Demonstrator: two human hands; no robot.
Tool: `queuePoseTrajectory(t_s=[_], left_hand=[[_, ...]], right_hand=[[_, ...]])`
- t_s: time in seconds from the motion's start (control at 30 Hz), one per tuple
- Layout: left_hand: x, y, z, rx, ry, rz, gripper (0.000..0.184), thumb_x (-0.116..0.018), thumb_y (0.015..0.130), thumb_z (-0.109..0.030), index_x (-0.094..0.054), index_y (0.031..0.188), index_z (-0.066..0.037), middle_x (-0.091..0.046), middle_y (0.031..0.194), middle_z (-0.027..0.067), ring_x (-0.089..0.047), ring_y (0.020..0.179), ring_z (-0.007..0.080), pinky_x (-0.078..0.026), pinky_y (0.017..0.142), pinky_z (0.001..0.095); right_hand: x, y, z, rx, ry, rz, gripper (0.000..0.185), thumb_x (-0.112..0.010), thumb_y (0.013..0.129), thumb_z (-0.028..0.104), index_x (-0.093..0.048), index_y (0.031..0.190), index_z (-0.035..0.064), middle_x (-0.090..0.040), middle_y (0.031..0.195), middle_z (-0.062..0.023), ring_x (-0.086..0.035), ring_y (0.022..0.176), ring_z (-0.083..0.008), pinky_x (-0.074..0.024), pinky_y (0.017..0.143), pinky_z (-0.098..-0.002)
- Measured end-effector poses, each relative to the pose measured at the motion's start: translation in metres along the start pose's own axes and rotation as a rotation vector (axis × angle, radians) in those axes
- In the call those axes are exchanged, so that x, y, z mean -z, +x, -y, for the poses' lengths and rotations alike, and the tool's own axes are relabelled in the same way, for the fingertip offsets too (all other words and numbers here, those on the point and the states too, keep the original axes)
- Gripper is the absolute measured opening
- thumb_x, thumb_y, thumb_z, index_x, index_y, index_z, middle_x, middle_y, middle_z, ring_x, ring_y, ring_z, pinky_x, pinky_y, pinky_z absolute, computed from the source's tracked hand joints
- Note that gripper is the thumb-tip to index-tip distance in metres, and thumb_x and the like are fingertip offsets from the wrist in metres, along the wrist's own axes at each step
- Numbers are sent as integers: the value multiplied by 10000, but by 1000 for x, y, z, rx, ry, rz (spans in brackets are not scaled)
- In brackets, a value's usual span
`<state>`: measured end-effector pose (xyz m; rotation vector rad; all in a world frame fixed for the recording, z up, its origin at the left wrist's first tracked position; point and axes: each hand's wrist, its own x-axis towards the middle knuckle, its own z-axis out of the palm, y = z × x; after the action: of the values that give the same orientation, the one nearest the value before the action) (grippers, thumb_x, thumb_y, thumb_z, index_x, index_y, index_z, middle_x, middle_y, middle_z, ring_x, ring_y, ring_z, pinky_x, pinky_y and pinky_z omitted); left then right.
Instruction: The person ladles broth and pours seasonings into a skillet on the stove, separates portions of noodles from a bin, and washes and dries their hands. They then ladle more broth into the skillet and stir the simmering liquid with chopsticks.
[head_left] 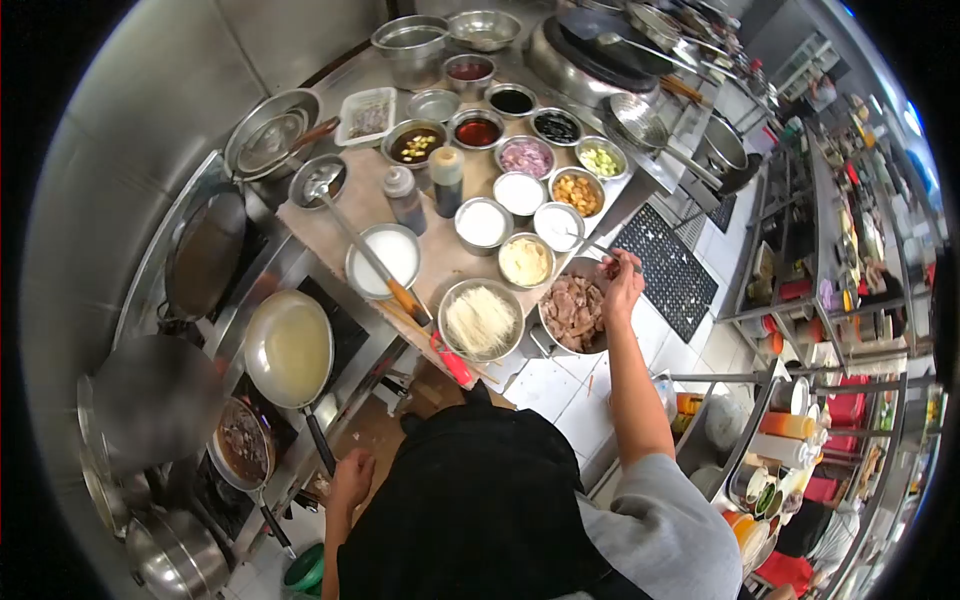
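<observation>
My right hand (622,280) is closed on the handle of a small metal spoon (590,243), whose bowl end reaches into a bowl of white powder (558,227). Below that hand is a metal pot of sliced meat (573,312). A bowl of pale yellow paste (525,261) and a bowl of thin white noodles (481,320) stand to the left. My left hand (353,474) hangs low beside the stove, near the black handle of a pan with yellowish liquid (289,348). Its fingers are curled, and I cannot make out whether they hold anything.
A second pan with dark sauce (243,443) sits on the stove. Sauce bottles (446,180), a ladle (370,255) and several ingredient bowls cover the counter (345,218). A wok station (590,65) is at the back; shelves and people are at the right.
</observation>
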<state>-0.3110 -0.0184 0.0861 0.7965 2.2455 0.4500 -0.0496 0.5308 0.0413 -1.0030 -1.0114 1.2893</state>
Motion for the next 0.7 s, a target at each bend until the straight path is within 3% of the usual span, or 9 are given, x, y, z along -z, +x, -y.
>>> queuePoseTrajectory(t_s=[0.17, 0.23, 0.3, 0.43, 0.5, 0.53, 0.6, 0.63, 0.7], left_hand=[[-7, 1, 31, 45, -40, -13, 268, -637, 928, -233, -615, 1063, -3, -679, 880, 236, -667, 866, 423, -521, 741, 485], [-2, -7, 33, 69, -74, -34, 275, -641, 924, -240, -614, 1059, -1, -677, 885, 239, -668, 870, 421, -520, 740, 489], [4, -16, 36, 136, -166, -47, 275, -642, 925, -243, -615, 1049, 2, -681, 891, 235, -672, 872, 412, -520, 738, 490], [1, -36, 62, 181, -248, -109, 263, -654, 923, -229, -619, 1020, 13, -687, 917, 234, -679, 867, 396, -523, 729, 480], [-3, -47, 72, 209, -300, -132, 259, -661, 921, -221, -623, 1014, 18, -688, 939, 235, -681, 879, 387, -524, 732, 472], [-7, -51, 82, 183, -260, -127, 281, -639, 944, -235, -619, 1067, 17, -685, 924, 214, -677, 833, 346, -523, 704, 450], [-10, -55, 102, 126, -172, -115, 332, -596, 991, -264, -609, 1172, 14, -679, 896, 172, -670, 741, 264, -519, 647, 405], [-8, -59, 106, 177, -229, -113, 309, -614, 972, -245, -617, 1137, 17, -678, 917, 198, -672, 800, 293, -521, 684, 414], [7, -68, 94, 267, -333, -95, 266, -650, 934, -207, -632, 1067, 23, -676, 959, 248, -675, 917, 352, -523, 758, 432]], right_hand=[[-43, -33, 13, -40, -69, 108, 280, -528, 1050, 261, -601, 1078, -7, -665, 850, -96, -625, 717, -153, -518, 704, -272], [-71, -50, -2, -45, 99, 237, 299, -527, 1051, 293, -608, 1086, 7, -676, 851, -87, -630, 718, -150, -500, 711, -271], [-105, -82, -2, -62, 26, 371, 294, -564, 1026, 301, -617, 1086, 18, -674, 843, -78, -632, 746, -146, -490, 715, -270], [-193, -161, -22, -161, -49, 559, 409, -527, 1036, 411, -661, 1104, 31, -697, 877, -75, -640, 775, -137, -501, 739, -290], [-238, -205, -10, -28, -183, 780, 331, -535, 1048, 302, -670, 1076, 1, -714, 908, -84, -652, 827, -173, -510, 782, -311], [-256, -224, -1, 42, -260, 849, 258, -553, 1039, 215, -666, 1066, -16, -710, 920, -106, -665, 874, -204, -513, 822, -339], [-261, -226, 18, 353, -375, 858, 220, -557, 1030, 173, -666, 1068, -14, -704, 921, -113, -670, 883, -213, -515, 831, -342], [-262, -225, 27, 508, -430, 854, 201, -559, 1026, 153, -666, 1070, -13, -702, 921, -117, -673, 888, -217, -516, 836, -344], [-240, -195, 40, 507, -378, 712, 191, -547, 1025, 133, -667, 1071, -7, -702, 908, -131, -689, 836, -214, -528, 787, -317]])
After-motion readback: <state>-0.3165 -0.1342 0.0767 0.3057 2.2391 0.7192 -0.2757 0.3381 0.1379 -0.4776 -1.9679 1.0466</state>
